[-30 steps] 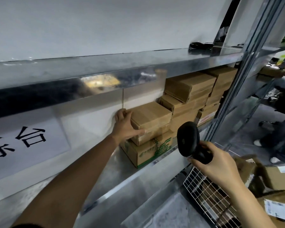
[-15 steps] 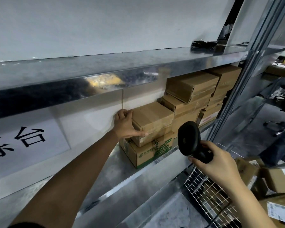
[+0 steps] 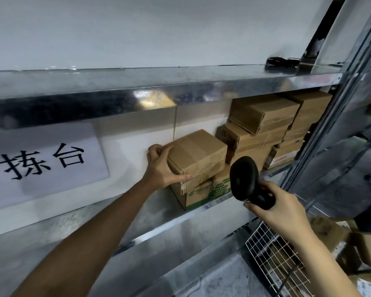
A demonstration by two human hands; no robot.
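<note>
1. The left hand (image 3: 160, 168) grips the plain brown box (image 3: 198, 152) at its left end. The thumb lies along the near lower edge and the fingers curl over the far top corner.
2. That box sits on top of the green-printed carton (image 3: 204, 195), which stands on the metal shelf (image 3: 150, 213).
3. The right hand (image 3: 281, 209) is wrapped round the handle of a black barcode scanner (image 3: 244, 179). It holds the scanner just in front of the green-printed carton's right end, with the scanner head up.
4. A stack of brown cartons (image 3: 262, 123) stands just right of the green-printed carton, rising higher than it.
5. A white sign (image 3: 41, 161) with black characters hangs on the back wall, well to the left of the green-printed carton.
6. A wire basket (image 3: 272, 256) lies below and to the right of the green-printed carton, under the right forearm.
</note>
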